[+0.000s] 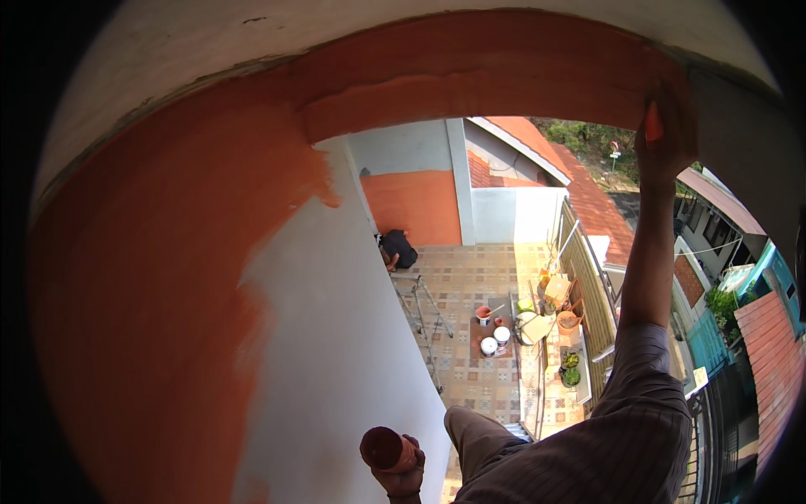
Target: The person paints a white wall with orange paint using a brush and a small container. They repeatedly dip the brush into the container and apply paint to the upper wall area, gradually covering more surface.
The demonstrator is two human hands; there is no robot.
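My left hand (405, 475), low in the view, is closed around a small cup (382, 448) with reddish-brown paint inside and smears on its side. My right arm is stretched up to the far right end of an orange-painted beam (470, 67). There my right hand (670, 143) is closed on what looks like a paintbrush (653, 123); only a bright orange part shows between the fingers, and its bristles are hidden. On the left, the wall (327, 361) is partly orange, with a ragged paint edge against white.
Far below lies a tiled floor (470, 277) with paint buckets (489, 345) on a dark sheet. A stepladder (424, 311) stands by the wall. Another person (398, 250) crouches near a half-orange wall (416, 206). Potted plants (570, 375) and a railing (583, 269) line the right side.
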